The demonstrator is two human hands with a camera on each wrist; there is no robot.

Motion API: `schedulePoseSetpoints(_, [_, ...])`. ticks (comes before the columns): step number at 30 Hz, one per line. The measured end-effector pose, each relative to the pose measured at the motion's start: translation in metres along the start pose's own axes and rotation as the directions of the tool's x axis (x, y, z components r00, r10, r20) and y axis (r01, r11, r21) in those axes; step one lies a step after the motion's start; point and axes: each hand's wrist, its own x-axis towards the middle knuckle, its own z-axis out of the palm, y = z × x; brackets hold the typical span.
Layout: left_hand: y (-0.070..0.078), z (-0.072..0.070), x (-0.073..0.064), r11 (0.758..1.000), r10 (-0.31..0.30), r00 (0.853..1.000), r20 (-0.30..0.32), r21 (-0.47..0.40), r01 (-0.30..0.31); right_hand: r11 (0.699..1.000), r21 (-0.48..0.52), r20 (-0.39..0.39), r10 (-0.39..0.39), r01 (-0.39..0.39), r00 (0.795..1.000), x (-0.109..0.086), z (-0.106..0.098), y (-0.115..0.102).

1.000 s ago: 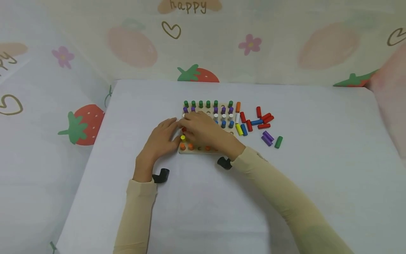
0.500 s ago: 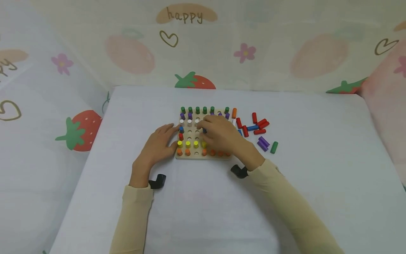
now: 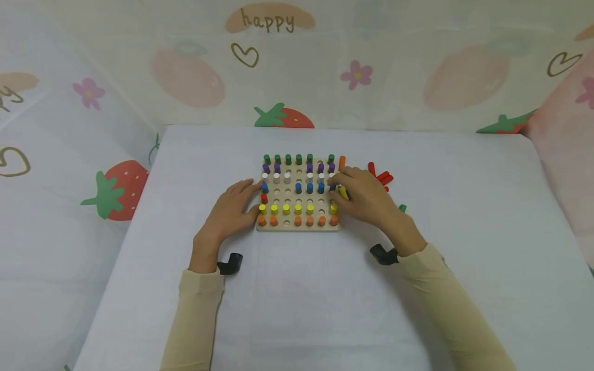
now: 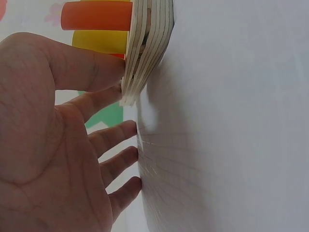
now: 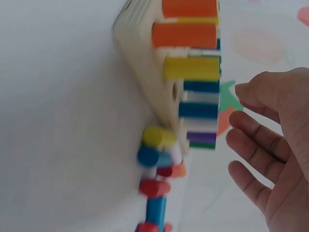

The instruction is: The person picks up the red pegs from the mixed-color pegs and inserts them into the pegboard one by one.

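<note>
A wooden pegboard (image 3: 297,230) lies on the white table, with rows of green, purple, white, blue, red, yellow and orange pegs standing in it and some bare holes. At its left edge, my left hand (image 3: 229,208) touches the side with thumb and index finger, other fingers spread on the table in the left wrist view. Over the right edge hovers my right hand (image 3: 364,198); in the right wrist view its fingers are apart and hold nothing. A single red peg (image 3: 264,198) stands at the left end of its row. A loose yellow peg (image 5: 159,137) lies beside the board.
Right of the board lie several loose pegs, among them an orange peg (image 3: 342,163), red pegs (image 3: 384,178) and a green peg (image 3: 402,208), some partly hidden by my right hand. A printed cloth wall (image 3: 394,77) rises behind the table.
My right hand has moved rightward from the board's left side, across its middle, to the right edge, uncovering the pegs there. My left hand stays at the left edge. The head view has shifted slightly.
</note>
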Motion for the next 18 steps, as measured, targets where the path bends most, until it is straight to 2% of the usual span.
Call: schedulePoseSetpoints(18, [0.001,0.000,0.000,1.000,-0.013,1.000,0.004,0.001,0.013,0.992,-0.010,-0.044,0.123,-0.124,0.991,-0.030,-0.004,0.054])
